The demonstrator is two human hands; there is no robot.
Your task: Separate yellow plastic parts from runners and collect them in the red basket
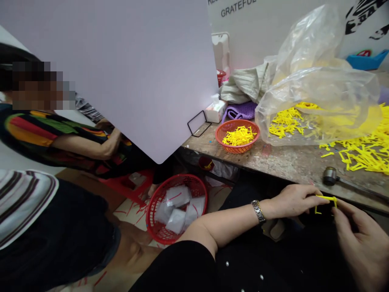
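Note:
A thin, angular yellow plastic piece [326, 198] spans the gap between my two hands, above my lap and just off the table's front edge. Its left end is pinched between the thumb and fingers of my left hand [299, 199], whose wrist wears a metal watch. At the other end, the fingers and thumb of my right hand [360, 233] are closed on the same piece. Similar yellow pieces [366, 148] lie heaped on the table at the right. More of them [240, 136] fill an orange-red basket [220, 140]. A hammer [331, 177] rests near the table edge.
A large clear plastic bag [328, 87] stands on the worn table [282, 156]. Behind the basket are a purple cloth [243, 110] and a tissue box [215, 111]. A red floor basket [197, 186] holds white packets. Two other people sit at the left, beside a pale panel [130, 69].

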